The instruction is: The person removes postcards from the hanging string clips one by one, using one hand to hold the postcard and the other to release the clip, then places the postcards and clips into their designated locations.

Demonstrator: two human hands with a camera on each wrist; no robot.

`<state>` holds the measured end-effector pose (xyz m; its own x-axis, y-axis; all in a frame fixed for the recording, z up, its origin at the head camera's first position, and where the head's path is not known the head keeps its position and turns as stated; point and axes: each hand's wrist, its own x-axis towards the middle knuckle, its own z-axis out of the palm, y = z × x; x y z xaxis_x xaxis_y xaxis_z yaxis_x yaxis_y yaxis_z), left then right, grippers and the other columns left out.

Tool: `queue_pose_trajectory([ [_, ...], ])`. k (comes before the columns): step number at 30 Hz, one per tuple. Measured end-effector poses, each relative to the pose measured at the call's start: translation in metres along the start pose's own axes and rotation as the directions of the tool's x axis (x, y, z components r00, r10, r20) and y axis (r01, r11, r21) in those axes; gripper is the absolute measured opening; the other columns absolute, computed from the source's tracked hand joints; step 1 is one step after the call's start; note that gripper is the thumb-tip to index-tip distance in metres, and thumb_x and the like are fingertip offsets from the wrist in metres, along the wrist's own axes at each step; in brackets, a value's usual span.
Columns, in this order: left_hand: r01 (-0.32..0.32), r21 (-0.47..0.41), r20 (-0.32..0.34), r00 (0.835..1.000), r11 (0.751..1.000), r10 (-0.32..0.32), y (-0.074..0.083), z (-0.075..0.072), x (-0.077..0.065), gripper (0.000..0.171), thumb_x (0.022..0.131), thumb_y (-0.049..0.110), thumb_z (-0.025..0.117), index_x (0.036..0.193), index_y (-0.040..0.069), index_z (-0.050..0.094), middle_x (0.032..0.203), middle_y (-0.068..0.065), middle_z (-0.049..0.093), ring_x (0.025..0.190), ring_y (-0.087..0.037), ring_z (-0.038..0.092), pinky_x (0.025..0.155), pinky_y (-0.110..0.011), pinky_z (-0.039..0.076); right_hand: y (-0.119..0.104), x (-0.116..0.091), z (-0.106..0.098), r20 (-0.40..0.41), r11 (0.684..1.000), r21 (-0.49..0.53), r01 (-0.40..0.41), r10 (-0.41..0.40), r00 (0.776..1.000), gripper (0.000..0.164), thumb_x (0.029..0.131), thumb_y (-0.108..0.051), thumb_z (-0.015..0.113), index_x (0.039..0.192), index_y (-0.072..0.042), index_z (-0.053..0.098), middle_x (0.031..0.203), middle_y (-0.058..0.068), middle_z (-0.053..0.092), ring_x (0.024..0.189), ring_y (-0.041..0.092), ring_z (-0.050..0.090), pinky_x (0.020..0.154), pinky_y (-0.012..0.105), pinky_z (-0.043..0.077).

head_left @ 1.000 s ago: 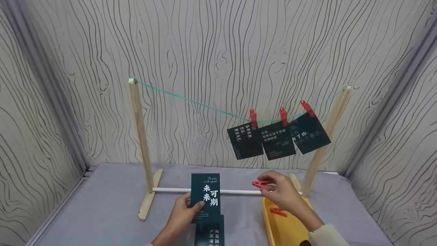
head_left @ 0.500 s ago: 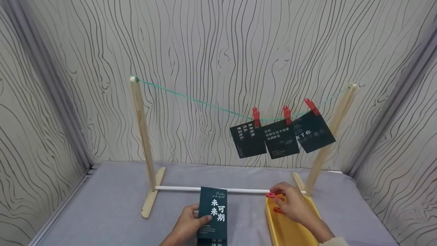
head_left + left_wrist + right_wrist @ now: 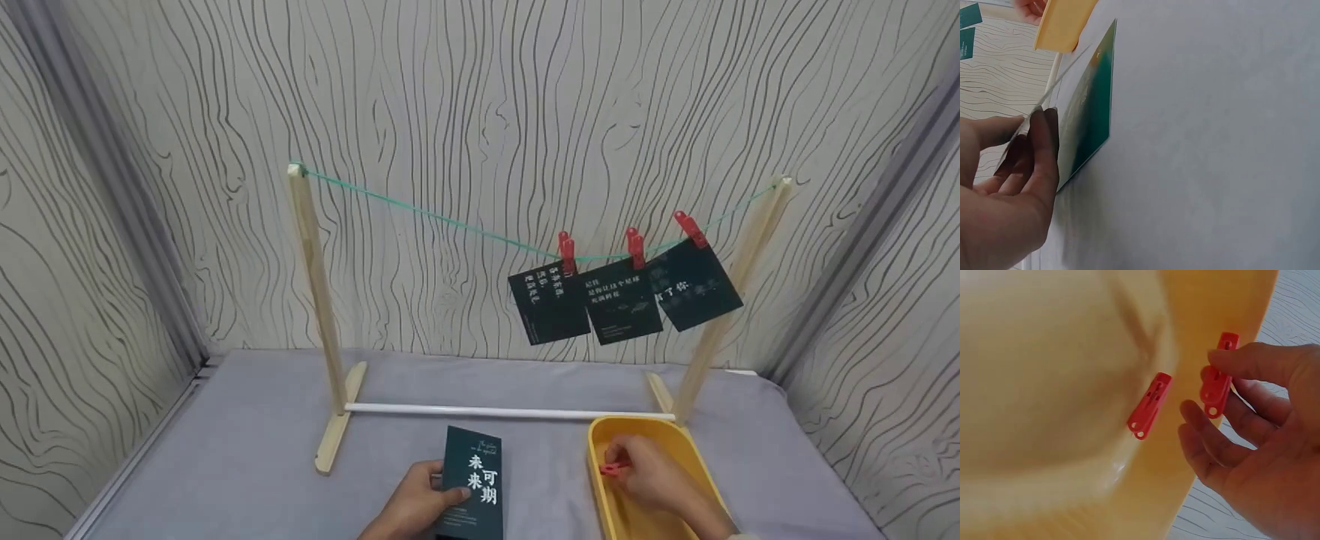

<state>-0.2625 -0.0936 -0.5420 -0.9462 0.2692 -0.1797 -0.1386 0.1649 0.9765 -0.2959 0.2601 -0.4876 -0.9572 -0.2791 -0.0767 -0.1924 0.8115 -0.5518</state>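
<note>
My left hand (image 3: 416, 499) pinches a dark green postcard (image 3: 474, 480) with white Chinese lettering, thumb on its printed face. The left wrist view shows this card nearly edge-on, with a second green card (image 3: 1095, 95) just beyond the fingers. Inside the yellow tray (image 3: 598, 491), my right hand (image 3: 649, 472) pinches a red clothespin (image 3: 1219, 382) between thumb and fingers. Another red clothespin (image 3: 1150, 405) lies in the tray, left of the fingertips in the right wrist view.
A green string (image 3: 427, 214) sags between two wooden posts joined by a white rod (image 3: 480, 410). Three dark cards (image 3: 622, 300) hang toward its right end, each under a red clothespin (image 3: 636, 247). A grey cloth (image 3: 255, 450) covers the table; patterned walls stand around it.
My right hand has moved down into the yellow tray, still pinching the red clothespin. My left hand has lowered the postcard slightly and shifted right in the head view.
</note>
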Motion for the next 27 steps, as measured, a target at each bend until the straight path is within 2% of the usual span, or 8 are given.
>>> queue_pose_trajectory([
  [3, -0.008, 0.042, -0.01, 1.0, 0.999, 0.008, 0.001, 0.0, 0.002, 0.033, 0.084, 0.009, 0.071, 0.115, 0.0, 0.065, 0.093, -0.008, 0.076, 0.081, -0.013, 0.07, 0.071, -0.03, 0.055, 0.005, 0.0, 0.001, 0.029, 0.998, -0.018, 0.057, -0.056, 0.998, 0.019, 0.076, 0.006, 0.069, 0.082, -0.01, 0.06, 0.076, -0.001, 0.058, 0.069, 0.011, 0.05, 0.061, 0.02, 0.04],
  [7, 0.027, 0.092, -0.028, 0.999, 0.995, -0.024, 0.0, 0.0, 0.005, 0.036, 0.083, 0.008, 0.072, 0.116, 0.0, 0.064, 0.095, -0.007, 0.075, 0.086, -0.013, 0.069, 0.079, -0.036, 0.054, 0.005, 0.003, 0.002, 0.043, 0.998, -0.038, -0.051, 0.053, 0.998, 0.021, 0.076, 0.007, 0.071, 0.082, -0.01, 0.061, 0.077, 0.0, 0.059, 0.072, 0.014, 0.051, 0.065, 0.024, 0.044],
  [11, 0.046, 0.177, -0.08, 0.996, 0.983, -0.032, 0.0, 0.0, 0.007, 0.046, 0.081, 0.01, 0.073, 0.123, -0.004, 0.058, 0.099, -0.005, 0.072, 0.092, -0.015, 0.067, 0.086, -0.044, 0.053, 0.006, 0.007, 0.004, 0.023, 0.981, -0.062, -0.185, 0.186, 0.982, 0.024, 0.075, 0.012, 0.069, 0.082, -0.011, 0.063, 0.079, 0.001, 0.06, 0.076, 0.016, 0.053, 0.072, 0.03, 0.049],
  [16, 0.088, 0.311, -0.174, 0.984, 0.946, -0.034, 0.001, 0.003, 0.001, 0.051, 0.077, 0.01, 0.077, 0.12, -0.007, 0.054, 0.1, -0.009, 0.067, 0.095, -0.02, 0.063, 0.088, -0.051, 0.052, 0.009, 0.007, 0.009, -0.004, 0.974, -0.047, -0.223, 0.223, 0.975, 0.021, 0.078, 0.009, 0.071, 0.082, -0.01, 0.064, 0.078, 0.002, 0.06, 0.075, 0.016, 0.054, 0.071, 0.029, 0.048],
  [18, 0.12, 0.362, -0.208, 0.977, 0.925, -0.045, 0.001, 0.006, -0.001, 0.054, 0.075, 0.012, 0.079, 0.119, -0.008, 0.054, 0.1, -0.012, 0.066, 0.096, -0.024, 0.064, 0.089, -0.055, 0.052, 0.01, 0.006, 0.01, -0.006, 0.969, -0.04, -0.245, 0.245, 0.969, 0.019, 0.08, 0.006, 0.071, 0.084, -0.011, 0.065, 0.079, 0.001, 0.06, 0.076, 0.016, 0.053, 0.072, 0.028, 0.048],
  [21, 0.152, 0.452, -0.249, 0.968, 0.879, -0.04, 0.001, 0.009, -0.004, 0.062, 0.072, 0.016, 0.082, 0.12, -0.011, 0.053, 0.102, -0.02, 0.067, 0.097, -0.032, 0.066, 0.088, -0.059, 0.052, 0.01, 0.006, 0.013, -0.013, 0.962, -0.046, -0.268, 0.268, 0.963, 0.016, 0.082, 0.002, 0.072, 0.087, -0.012, 0.066, 0.081, 0.0, 0.061, 0.077, 0.016, 0.054, 0.075, 0.03, 0.05],
  [24, 0.156, 0.558, -0.263, 0.965, 0.815, -0.005, 0.002, 0.011, -0.006, 0.07, 0.071, 0.019, 0.084, 0.122, -0.015, 0.051, 0.103, -0.028, 0.067, 0.094, -0.038, 0.068, 0.084, -0.061, 0.053, 0.009, 0.006, 0.013, -0.01, 0.95, -0.047, -0.308, 0.308, 0.951, 0.02, 0.082, 0.003, 0.07, 0.094, -0.011, 0.066, 0.084, 0.001, 0.061, 0.08, 0.017, 0.054, 0.081, 0.035, 0.051],
  [27, 0.124, 0.654, -0.256, 0.965, 0.746, 0.063, 0.004, 0.012, -0.007, 0.07, 0.07, 0.024, 0.084, 0.118, -0.015, 0.053, 0.094, -0.028, 0.068, 0.083, -0.036, 0.069, 0.073, -0.057, 0.056, 0.008, 0.005, 0.013, -0.029, 0.944, -0.065, -0.323, 0.321, 0.947, 0.022, 0.08, 0.005, 0.069, 0.095, -0.011, 0.065, 0.084, 0.001, 0.06, 0.08, 0.017, 0.053, 0.081, 0.036, 0.049],
])
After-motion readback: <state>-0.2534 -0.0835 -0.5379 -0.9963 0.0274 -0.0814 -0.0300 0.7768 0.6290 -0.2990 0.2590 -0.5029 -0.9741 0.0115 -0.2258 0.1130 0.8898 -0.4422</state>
